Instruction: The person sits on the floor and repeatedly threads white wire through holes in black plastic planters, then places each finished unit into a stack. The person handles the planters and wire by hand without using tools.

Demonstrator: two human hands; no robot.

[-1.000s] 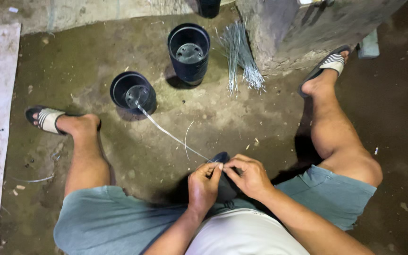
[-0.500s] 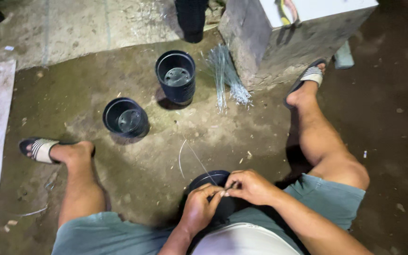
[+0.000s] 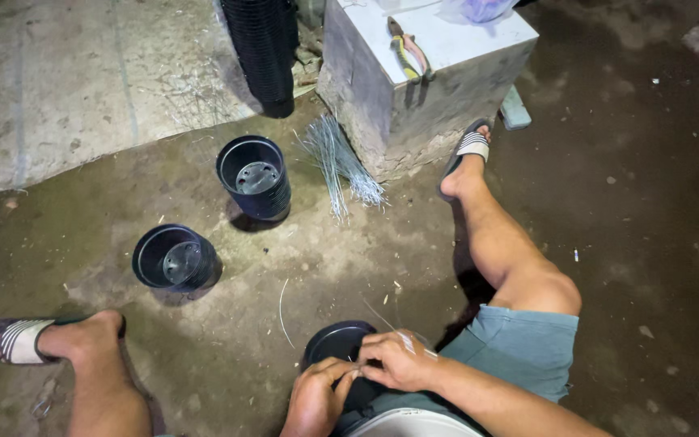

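Nearby: two black pots (image 3: 255,176), wire bundle (image 3: 335,158), concrete block (image 3: 414,89).

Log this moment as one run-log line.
left hand: on black pot | right hand: pinching thin wire at rim | two pots on floor

The black pot (image 3: 335,343) is half hidden behind both hands, its wire too thin to trace

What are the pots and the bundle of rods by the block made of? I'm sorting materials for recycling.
Pots: probably plastic, black with a slight sheen; thin walls and moulded drain holes in the base suggest it. Rods: likely metal wire, thin, straight and silvery grey, glinting in the light. The pot in the hands looks the same black plastic.
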